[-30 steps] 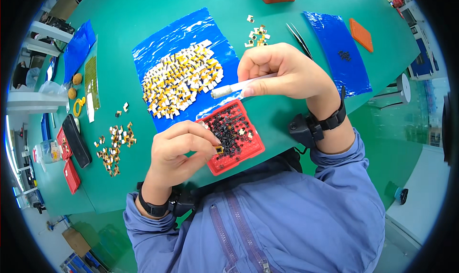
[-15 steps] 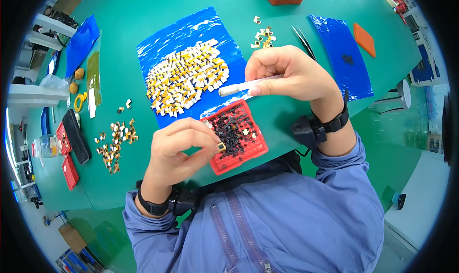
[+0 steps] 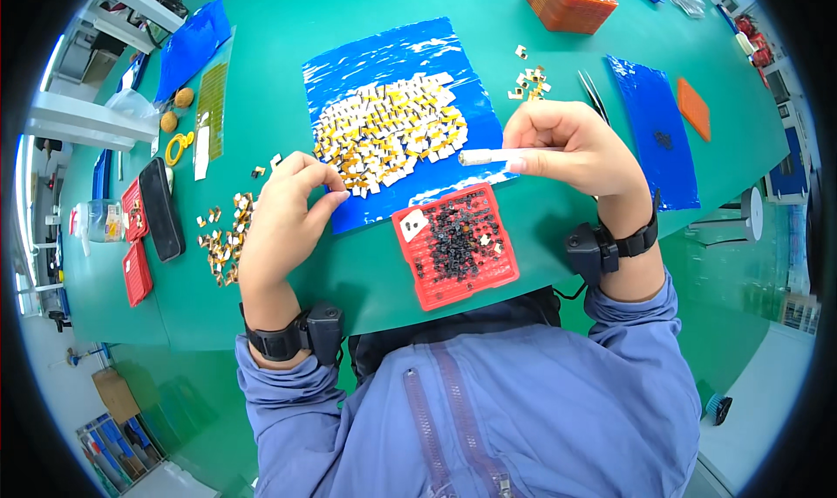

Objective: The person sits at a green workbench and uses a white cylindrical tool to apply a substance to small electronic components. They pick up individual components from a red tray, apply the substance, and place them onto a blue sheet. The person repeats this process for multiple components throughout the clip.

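In my right hand (image 3: 580,149) is a slim white pen-like stick (image 3: 490,156) with a greyish tip pointing left, pinched between thumb and fingers. My left hand (image 3: 292,210) is closed, thumb and forefinger together at the lower-left edge of a heap of small white-and-gold pieces (image 3: 392,128). Whatever those fingertips hold, if anything, is too small to make out. The heap lies on a blue sheet (image 3: 375,54). In front of me a red tray (image 3: 427,299) contains many tiny black parts (image 3: 458,237), a white piece with dark holes (image 3: 413,225) and a few pale bits.
More small pieces lie left (image 3: 228,241) and at the back (image 3: 530,84). Tweezers (image 3: 595,97) rest beside another blue sheet (image 3: 654,132) and an orange slab (image 3: 694,110). Stacked orange trays (image 3: 570,6) stand behind. A black case (image 3: 161,210) and yellow scissors (image 3: 177,149) are left.
My left hand has moved from above the red tray, where it held a small gold-and-white piece, to the heap's left edge. The right hand still holds the stick. The whole view has shifted.
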The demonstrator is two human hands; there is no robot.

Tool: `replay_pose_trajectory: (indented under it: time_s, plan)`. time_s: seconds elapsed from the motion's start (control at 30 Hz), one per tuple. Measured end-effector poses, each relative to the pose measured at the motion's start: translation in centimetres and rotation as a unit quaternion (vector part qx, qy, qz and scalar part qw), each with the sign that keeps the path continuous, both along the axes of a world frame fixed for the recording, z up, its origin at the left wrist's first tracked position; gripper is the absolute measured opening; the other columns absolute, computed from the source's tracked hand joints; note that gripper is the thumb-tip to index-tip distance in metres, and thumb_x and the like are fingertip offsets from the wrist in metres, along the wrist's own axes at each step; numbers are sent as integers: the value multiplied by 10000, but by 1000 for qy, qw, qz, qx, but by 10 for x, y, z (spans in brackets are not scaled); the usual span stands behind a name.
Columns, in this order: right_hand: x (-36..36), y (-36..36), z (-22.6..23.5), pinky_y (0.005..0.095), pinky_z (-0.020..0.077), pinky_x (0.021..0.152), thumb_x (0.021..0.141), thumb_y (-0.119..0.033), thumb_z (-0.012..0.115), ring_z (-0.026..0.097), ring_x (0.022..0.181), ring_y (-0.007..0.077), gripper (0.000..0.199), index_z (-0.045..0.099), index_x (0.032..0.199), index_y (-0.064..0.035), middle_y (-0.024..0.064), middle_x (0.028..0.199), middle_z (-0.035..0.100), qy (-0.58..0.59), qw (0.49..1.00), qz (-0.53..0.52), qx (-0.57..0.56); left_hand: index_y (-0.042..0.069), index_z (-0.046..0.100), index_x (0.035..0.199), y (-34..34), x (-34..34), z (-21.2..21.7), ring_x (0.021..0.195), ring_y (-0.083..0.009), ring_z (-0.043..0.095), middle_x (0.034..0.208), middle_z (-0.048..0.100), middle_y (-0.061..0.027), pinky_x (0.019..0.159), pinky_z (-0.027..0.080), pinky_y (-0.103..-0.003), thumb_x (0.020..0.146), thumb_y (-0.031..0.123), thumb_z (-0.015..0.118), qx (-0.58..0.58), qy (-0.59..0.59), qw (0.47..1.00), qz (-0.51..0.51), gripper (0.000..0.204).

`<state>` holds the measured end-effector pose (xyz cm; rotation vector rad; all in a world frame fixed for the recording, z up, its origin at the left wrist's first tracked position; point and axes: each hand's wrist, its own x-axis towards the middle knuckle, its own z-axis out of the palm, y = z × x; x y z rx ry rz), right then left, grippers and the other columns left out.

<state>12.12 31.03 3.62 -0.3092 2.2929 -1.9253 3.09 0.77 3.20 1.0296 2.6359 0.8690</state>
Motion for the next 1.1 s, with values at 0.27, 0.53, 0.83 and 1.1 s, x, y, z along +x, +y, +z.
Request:
replay_pose_trajectory:
  time_s: [0.27, 0.53, 0.83, 1.1]
  plan:
    - [0, 0, 1, 170, 330, 515, 832, -114, 668, 457, 614, 8, 119, 596, 838, -20, -47, 676, 544, -19, 1000, -1, 1, 27, 592, 841, 0, -4, -13, 859, -248, 498, 858, 490, -91, 789, 397, -333, 747, 60, 666, -5, 44, 999, -5, 123]
    - [2, -3, 5, 167, 344, 525, 834, -81, 659, 468, 620, 13, 103, 590, 840, -4, -41, 680, 541, -38, 999, -12, -16, 28, 592, 900, -27, -23, -10, 786, -207, 557, 835, 569, -89, 723, 459, -309, 746, 66, 679, 34, 136, 985, 102, 181]
    - [3, -5, 4, 173, 333, 515, 838, -92, 659, 455, 610, 13, 117, 583, 836, -2, -40, 669, 529, -41, 999, 7, -6, 14, 638, 843, -72, -30, -7, 787, -269, 577, 845, 577, -143, 696, 453, -383, 711, 157, 721, -132, 12, 955, 264, 211]
    - [1, -2, 3, 172, 330, 515, 836, -96, 661, 450, 619, 7, 113, 585, 837, -12, -49, 680, 532, -17, 1000, 12, -4, 3, 558, 792, -68, -31, -11, 667, -230, 556, 748, 568, -128, 625, 450, -353, 786, 120, 650, -40, 1, 962, 269, 149]
